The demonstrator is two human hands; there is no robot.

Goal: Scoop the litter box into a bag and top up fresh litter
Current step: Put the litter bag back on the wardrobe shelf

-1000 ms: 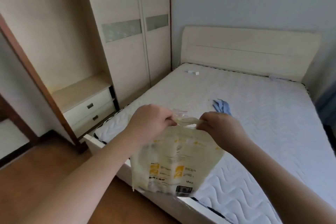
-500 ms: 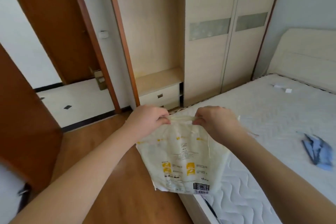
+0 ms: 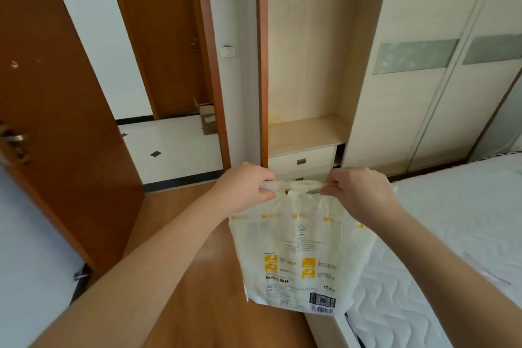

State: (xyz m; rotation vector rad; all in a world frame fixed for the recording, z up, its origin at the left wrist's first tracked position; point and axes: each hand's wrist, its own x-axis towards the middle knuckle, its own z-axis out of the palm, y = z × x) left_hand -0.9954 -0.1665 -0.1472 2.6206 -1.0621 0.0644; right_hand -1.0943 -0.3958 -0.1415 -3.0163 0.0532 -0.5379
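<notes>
Litter bag [image 3: 299,251] hangs in front of me, over the floor beside the bed [image 3: 452,234]. Left hand [image 3: 245,189] and right hand [image 3: 356,192] each pinch its top edge. Thin, limp film; probably near-empty. I'd keep the grip on the top corners.

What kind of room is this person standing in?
Most likely a bedroom. A bed with a bare quilted mattress is on the right, a tall wardrobe with sliding doors and drawers stands against the wall, and an open wooden door leads to a tiled hallway.
</notes>
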